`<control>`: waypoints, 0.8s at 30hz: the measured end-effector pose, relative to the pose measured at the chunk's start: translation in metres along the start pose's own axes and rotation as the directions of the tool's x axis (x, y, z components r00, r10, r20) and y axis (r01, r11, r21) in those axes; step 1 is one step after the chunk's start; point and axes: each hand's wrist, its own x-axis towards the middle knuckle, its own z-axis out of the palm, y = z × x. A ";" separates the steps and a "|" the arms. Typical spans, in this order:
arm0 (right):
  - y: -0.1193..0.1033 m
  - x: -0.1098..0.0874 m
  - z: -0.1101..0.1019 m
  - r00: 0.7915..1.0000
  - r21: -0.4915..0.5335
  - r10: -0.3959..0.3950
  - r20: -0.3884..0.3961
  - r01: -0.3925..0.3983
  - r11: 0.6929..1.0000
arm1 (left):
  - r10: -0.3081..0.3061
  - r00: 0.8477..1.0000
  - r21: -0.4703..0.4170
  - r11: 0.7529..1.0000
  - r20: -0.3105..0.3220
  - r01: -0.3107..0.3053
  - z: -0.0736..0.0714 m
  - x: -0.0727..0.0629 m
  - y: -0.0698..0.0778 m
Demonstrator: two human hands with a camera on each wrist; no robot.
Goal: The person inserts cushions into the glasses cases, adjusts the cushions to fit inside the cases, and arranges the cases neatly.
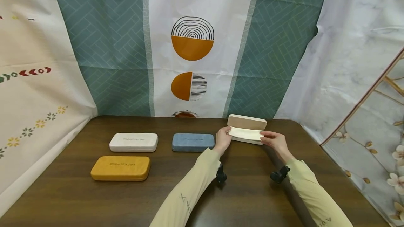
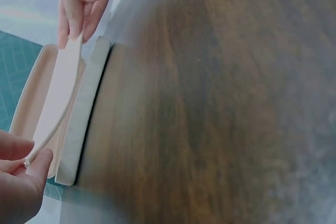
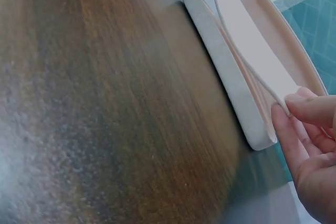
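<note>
An open off-white glasses case (image 1: 247, 139) with a pinkish-beige lining (image 3: 262, 14) stands at the back right of the table, its lid raised on the far side. Over its lower half a folded white cloth (image 1: 246, 133) is stretched lengthwise, sagging a little in the middle in the left wrist view (image 2: 60, 87). My left hand (image 1: 223, 140) pinches the cloth's left end between thumb and fingers. At the right end, the thumb and fingers of my right hand (image 1: 276, 143) pinch it too. The cloth hides much of the case's inside.
Left of my left hand lies a closed blue glasses case (image 1: 193, 143). Farther left are a closed white case (image 1: 134, 143) and, nearer me, a closed yellow one (image 1: 121, 169). The brown wooden table (image 1: 176, 192) meets a patterned curtain (image 1: 192, 80) at its back edge.
</note>
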 end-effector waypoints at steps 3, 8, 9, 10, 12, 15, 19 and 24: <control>0.002 0.002 0.000 1.000 -0.055 -0.015 -0.025 0.013 0.998 | 0.011 1.000 -0.015 1.000 -0.006 -0.011 0.021 0.017 -0.034; 0.003 0.004 -0.001 0.998 -0.186 -0.036 -0.044 0.027 0.982 | 0.003 1.000 -0.025 1.000 -0.001 -0.003 0.030 0.026 -0.048; 0.004 0.005 -0.002 0.998 -0.213 -0.039 -0.042 0.029 0.977 | -0.007 1.000 -0.024 1.000 0.001 0.007 0.029 0.026 -0.045; 0.004 0.005 -0.002 0.998 -0.238 -0.042 -0.042 0.031 0.971 | -0.020 1.000 -0.019 1.000 0.001 0.020 0.026 0.024 -0.039; 0.005 0.006 -0.002 0.998 -0.276 -0.041 -0.045 0.027 0.961 | -0.044 0.999 -0.016 0.999 0.012 0.044 0.014 0.017 -0.020; 0.006 0.008 -0.001 0.998 -0.322 -0.037 -0.048 0.020 0.947 | -0.059 0.998 -0.007 0.998 0.028 0.060 -0.018 -0.005 0.031; 0.005 0.010 0.001 0.998 -0.352 -0.013 -0.062 -0.010 0.936 | -0.099 0.992 -0.036 0.994 0.077 0.102 -0.083 -0.051 0.130; 0.005 0.010 0.003 0.997 -0.365 0.021 -0.077 -0.048 0.930 | -0.202 0.967 -0.026 0.978 0.153 0.208 -0.125 -0.084 0.203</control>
